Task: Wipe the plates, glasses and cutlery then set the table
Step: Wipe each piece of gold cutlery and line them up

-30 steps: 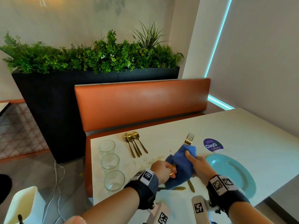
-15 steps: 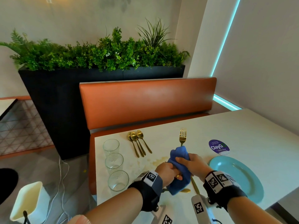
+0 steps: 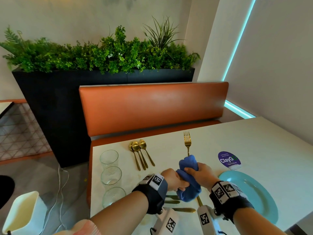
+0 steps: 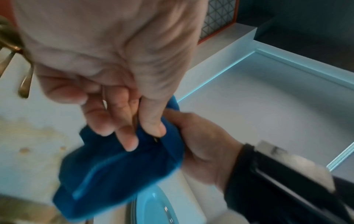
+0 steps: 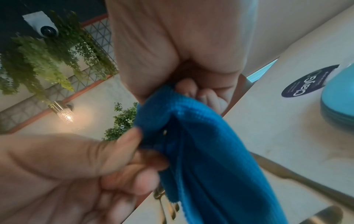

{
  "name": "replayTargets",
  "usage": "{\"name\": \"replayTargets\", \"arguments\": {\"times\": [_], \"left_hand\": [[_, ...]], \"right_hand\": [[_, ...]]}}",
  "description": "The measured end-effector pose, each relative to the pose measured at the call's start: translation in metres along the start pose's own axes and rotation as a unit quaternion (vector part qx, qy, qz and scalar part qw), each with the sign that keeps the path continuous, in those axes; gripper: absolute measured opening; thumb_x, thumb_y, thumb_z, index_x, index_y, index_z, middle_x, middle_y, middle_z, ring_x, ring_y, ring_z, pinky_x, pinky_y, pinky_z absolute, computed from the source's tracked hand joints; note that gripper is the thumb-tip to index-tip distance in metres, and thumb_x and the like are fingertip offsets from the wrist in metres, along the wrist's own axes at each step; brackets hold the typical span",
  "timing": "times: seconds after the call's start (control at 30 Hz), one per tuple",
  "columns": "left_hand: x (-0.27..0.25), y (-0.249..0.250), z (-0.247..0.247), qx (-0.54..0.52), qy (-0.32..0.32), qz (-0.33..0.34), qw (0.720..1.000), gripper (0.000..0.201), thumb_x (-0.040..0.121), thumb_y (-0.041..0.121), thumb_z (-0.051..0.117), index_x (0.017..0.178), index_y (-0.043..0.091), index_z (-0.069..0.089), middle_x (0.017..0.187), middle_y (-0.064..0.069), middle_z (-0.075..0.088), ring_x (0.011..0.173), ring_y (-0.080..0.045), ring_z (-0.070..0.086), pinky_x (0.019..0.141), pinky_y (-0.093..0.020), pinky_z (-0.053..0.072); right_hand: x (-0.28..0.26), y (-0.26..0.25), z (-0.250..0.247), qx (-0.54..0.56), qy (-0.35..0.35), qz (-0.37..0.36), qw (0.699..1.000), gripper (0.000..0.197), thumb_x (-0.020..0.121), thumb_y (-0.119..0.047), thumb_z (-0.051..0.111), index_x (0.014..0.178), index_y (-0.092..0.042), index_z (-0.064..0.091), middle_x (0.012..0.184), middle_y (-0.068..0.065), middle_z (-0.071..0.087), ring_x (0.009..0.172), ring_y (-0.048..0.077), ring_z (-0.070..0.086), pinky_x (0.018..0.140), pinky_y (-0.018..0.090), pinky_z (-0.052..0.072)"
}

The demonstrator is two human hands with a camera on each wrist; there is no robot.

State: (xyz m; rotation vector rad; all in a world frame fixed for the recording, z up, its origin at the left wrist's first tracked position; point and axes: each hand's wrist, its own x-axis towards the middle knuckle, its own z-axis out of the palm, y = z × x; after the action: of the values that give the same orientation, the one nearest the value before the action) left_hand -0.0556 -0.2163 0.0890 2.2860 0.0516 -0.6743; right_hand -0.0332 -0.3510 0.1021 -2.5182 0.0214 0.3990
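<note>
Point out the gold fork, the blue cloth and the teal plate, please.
gold fork (image 3: 187, 141), head view, on the neck just below the tines.
blue cloth (image 3: 188, 162), head view, on the bunched top above the hands.
teal plate (image 3: 250, 190), head view, on the bare inner surface.

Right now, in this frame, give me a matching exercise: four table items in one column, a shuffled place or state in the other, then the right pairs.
1. blue cloth
2. gold fork
3. three glasses
4. teal plate

A. in a row along the table's left edge
B. flat on the table at the right
C. gripped by the right hand
D. tines poking out beyond the cloth

Pairs: 1-C, 2-D, 3-A, 4-B
</note>
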Motion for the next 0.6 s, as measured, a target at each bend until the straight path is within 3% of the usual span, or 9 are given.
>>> {"name": "replayTargets", "arguments": {"times": [0.07,0.2,0.3,0.4,0.47,0.53,0.6], "left_hand": [[0.016,-0.003,-0.013,-0.035,0.036,-0.02,0.999,0.024,0.087,0.028,0.06,0.101,0.012,0.071,0.111,-0.007,0.069,0.104,-0.023,0.063,0.088,-0.029,0.048],[0.047,0.006,-0.03,-0.158,0.114,-0.014,0.981,0.026,0.091,0.027,0.056,0.112,0.015,0.067,0.113,-0.002,0.069,0.105,-0.021,0.061,0.098,-0.029,0.046],[0.069,0.018,-0.028,-0.229,0.104,-0.029,0.967,0.027,0.091,0.022,0.055,0.112,0.011,0.068,0.103,-0.009,0.068,0.087,-0.018,0.055,0.079,-0.027,0.046],[0.095,0.021,-0.028,-0.261,0.089,-0.057,0.96,0.03,0.091,0.014,0.054,0.118,0.005,0.064,0.099,-0.005,0.06,0.087,-0.018,0.051,0.067,-0.024,0.046],[0.112,0.023,-0.031,-0.282,0.1,-0.084,0.95,0.03,0.092,0.015,0.053,0.118,0.004,0.063,0.113,-0.01,0.064,0.092,-0.02,0.054,0.082,-0.027,0.05],[0.124,0.027,-0.035,-0.303,0.125,-0.144,0.934,0.031,0.095,0.02,0.048,0.119,0.005,0.062,0.125,-0.013,0.061,0.108,-0.024,0.057,0.097,-0.03,0.043],[0.139,0.024,-0.038,-0.3,0.153,-0.161,0.928,0.033,0.093,0.023,0.052,0.117,0.003,0.062,0.125,-0.013,0.061,0.115,-0.027,0.057,0.099,-0.031,0.042]], "right_hand": [[0.006,0.007,-0.006,0.005,-0.018,0.0,1.0,0.025,0.093,-0.032,0.051,0.099,-0.01,0.06,0.09,0.002,0.058,0.086,0.016,0.053,0.077,0.024,0.04],[0.023,0.017,-0.008,-0.029,-0.065,-0.017,0.997,0.024,0.093,-0.033,0.051,0.102,-0.011,0.058,0.095,0.005,0.061,0.088,0.015,0.055,0.081,0.026,0.046],[0.044,0.016,-0.006,-0.009,-0.087,-0.022,0.996,0.024,0.091,-0.024,0.053,0.107,-0.008,0.062,0.101,0.009,0.067,0.085,0.016,0.058,0.08,0.029,0.049],[0.066,0.014,-0.008,-0.027,-0.105,-0.028,0.994,0.026,0.09,-0.023,0.053,0.108,-0.006,0.062,0.097,0.009,0.065,0.083,0.016,0.056,0.075,0.027,0.045],[0.079,0.012,-0.009,-0.026,-0.115,-0.027,0.993,0.027,0.089,-0.023,0.054,0.109,-0.006,0.063,0.105,0.012,0.067,0.086,0.017,0.056,0.081,0.03,0.047],[0.093,0.011,-0.008,-0.027,-0.121,-0.031,0.992,0.027,0.089,-0.023,0.055,0.108,-0.005,0.063,0.108,0.014,0.067,0.087,0.018,0.056,0.084,0.032,0.049],[0.105,0.009,-0.006,-0.028,-0.128,-0.034,0.991,0.023,0.089,-0.021,0.055,0.105,-0.006,0.063,0.103,0.012,0.066,0.087,0.017,0.056,0.079,0.031,0.049]]}}
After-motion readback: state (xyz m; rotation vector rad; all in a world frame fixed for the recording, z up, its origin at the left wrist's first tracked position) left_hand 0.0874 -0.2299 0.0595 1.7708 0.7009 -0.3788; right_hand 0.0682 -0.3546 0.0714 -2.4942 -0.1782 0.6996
